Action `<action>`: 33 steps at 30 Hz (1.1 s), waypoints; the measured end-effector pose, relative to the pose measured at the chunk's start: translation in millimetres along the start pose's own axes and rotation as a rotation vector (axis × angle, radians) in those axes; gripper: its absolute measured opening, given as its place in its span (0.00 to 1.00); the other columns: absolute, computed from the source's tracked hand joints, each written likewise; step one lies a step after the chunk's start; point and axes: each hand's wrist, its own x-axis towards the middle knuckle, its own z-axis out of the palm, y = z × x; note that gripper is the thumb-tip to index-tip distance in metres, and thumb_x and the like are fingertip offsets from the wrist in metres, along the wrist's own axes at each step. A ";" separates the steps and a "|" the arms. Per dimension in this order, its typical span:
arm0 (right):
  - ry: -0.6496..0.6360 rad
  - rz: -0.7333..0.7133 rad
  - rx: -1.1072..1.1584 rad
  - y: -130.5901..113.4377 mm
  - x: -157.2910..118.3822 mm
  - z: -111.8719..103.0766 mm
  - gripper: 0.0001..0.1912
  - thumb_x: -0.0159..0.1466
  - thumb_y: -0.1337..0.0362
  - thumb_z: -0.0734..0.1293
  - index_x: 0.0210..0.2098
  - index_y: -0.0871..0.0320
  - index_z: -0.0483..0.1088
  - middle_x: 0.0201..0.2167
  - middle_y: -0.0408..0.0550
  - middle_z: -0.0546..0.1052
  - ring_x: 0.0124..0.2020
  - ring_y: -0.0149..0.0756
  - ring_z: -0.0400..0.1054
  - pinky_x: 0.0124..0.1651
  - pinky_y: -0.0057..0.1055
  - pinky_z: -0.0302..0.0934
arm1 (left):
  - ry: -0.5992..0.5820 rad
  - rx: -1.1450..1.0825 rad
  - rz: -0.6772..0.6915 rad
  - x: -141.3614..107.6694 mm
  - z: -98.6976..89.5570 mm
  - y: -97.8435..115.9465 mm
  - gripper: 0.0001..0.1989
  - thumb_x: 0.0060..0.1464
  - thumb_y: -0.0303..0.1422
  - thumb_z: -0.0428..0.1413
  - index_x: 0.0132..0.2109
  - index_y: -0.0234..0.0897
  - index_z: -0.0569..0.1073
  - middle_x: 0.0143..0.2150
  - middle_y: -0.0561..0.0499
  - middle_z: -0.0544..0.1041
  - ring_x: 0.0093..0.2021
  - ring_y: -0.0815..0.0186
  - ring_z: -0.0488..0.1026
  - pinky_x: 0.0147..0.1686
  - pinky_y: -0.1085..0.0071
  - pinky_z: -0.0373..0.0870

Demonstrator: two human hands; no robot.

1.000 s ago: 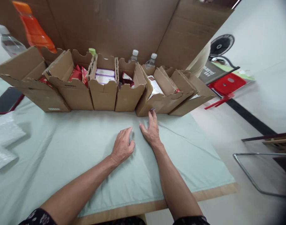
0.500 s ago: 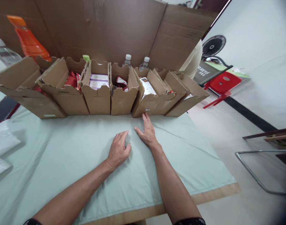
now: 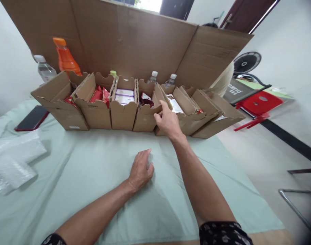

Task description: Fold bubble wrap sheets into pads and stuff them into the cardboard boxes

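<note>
Several open cardboard boxes stand side by side across the cloth-covered table [image 3: 99, 153]. My right hand [image 3: 168, 119] is raised in front of a middle-right box [image 3: 189, 122], its index finger pointing towards the box edges and nothing in its grasp. Just left of that finger, a box holds a dark red packet [image 3: 147, 99]. Further left are a box with purple-and-white packs [image 3: 124, 96] and one with red packets [image 3: 99, 95]. My left hand [image 3: 141, 170] rests on the cloth, empty, with its thumb apart from the bent fingers.
A tall cardboard panel [image 3: 135, 41] stands behind the boxes, with an orange bottle [image 3: 66, 59] and clear bottles [image 3: 46, 70] before it. On the left lie a phone [image 3: 33, 117] and bubble wrap [image 3: 15, 161]. Right of the table is a red chair [image 3: 262, 102].
My right hand has lifted off the cloth and moved forward to the box edges. My left hand stays on the cloth. The camera view has shifted, showing more on the left.
</note>
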 end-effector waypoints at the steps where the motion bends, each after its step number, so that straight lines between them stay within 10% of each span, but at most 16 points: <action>1: -0.011 0.015 -0.053 -0.9 8.8 0.3 0.27 0.62 0.68 0.64 0.62 0.60 0.68 0.36 0.53 0.81 0.38 0.47 0.74 0.47 0.44 0.66 | 0.023 -0.042 -0.025 0.9 -0.1 -0.8 0.29 0.53 0.26 0.53 0.63 0.36 0.67 0.59 0.39 0.75 0.60 0.51 0.72 0.62 0.47 0.70; 6: -0.007 -0.005 -0.082 0.6 -1.3 -6.4 0.07 0.64 0.66 0.64 0.39 0.55 0.74 0.33 0.50 0.80 0.36 0.43 0.72 0.43 0.38 0.63 | 0.318 -0.248 -0.234 12.5 -13.3 -4.3 0.26 0.58 0.28 0.51 0.64 0.38 0.65 0.60 0.39 0.73 0.59 0.56 0.73 0.57 0.54 0.74; 14: -0.039 -0.085 0.147 3.7 -140.5 -77.7 0.09 0.68 0.60 0.64 0.33 0.54 0.73 0.25 0.42 0.77 0.26 0.33 0.68 0.33 0.30 0.60 | 0.662 -0.385 -0.309 33.9 -67.6 -8.1 0.25 0.58 0.31 0.51 0.62 0.41 0.65 0.60 0.40 0.72 0.63 0.55 0.71 0.64 0.54 0.68; 18: 0.051 0.013 0.205 47.6 -217.8 -120.0 0.11 0.66 0.52 0.68 0.36 0.52 0.76 0.31 0.44 0.81 0.32 0.38 0.76 0.37 0.34 0.70 | 0.530 -0.385 -0.286 7.1 -89.1 1.0 0.29 0.51 0.27 0.52 0.62 0.42 0.68 0.62 0.42 0.72 0.64 0.55 0.70 0.64 0.53 0.68; 21: 0.265 0.222 0.314 94.1 -271.3 -136.3 0.27 0.62 0.47 0.72 0.58 0.48 0.71 0.45 0.50 0.82 0.43 0.46 0.79 0.46 0.45 0.75 | 0.297 -0.372 -0.240 -28.2 -93.9 15.3 0.33 0.50 0.26 0.52 0.65 0.42 0.67 0.66 0.43 0.71 0.66 0.54 0.68 0.66 0.50 0.65; 25: -0.043 0.347 0.409 126.3 -321.6 -127.0 0.43 0.57 0.45 0.75 0.68 0.47 0.62 0.60 0.58 0.77 0.51 0.52 0.78 0.44 0.43 0.77 | 0.022 -0.362 -0.199 -63.5 -81.1 34.1 0.40 0.49 0.26 0.53 0.70 0.41 0.61 0.70 0.43 0.67 0.70 0.51 0.64 0.69 0.49 0.61; 33: -0.222 0.263 0.353 88.9 -272.6 -63.8 0.20 0.62 0.44 0.70 0.33 0.55 0.74 0.32 0.54 0.83 0.35 0.50 0.78 0.40 0.44 0.74 | 0.144 -0.411 -0.230 -76.1 -59.1 36.0 0.36 0.55 0.31 0.56 0.71 0.41 0.60 0.71 0.41 0.64 0.70 0.50 0.62 0.66 0.50 0.67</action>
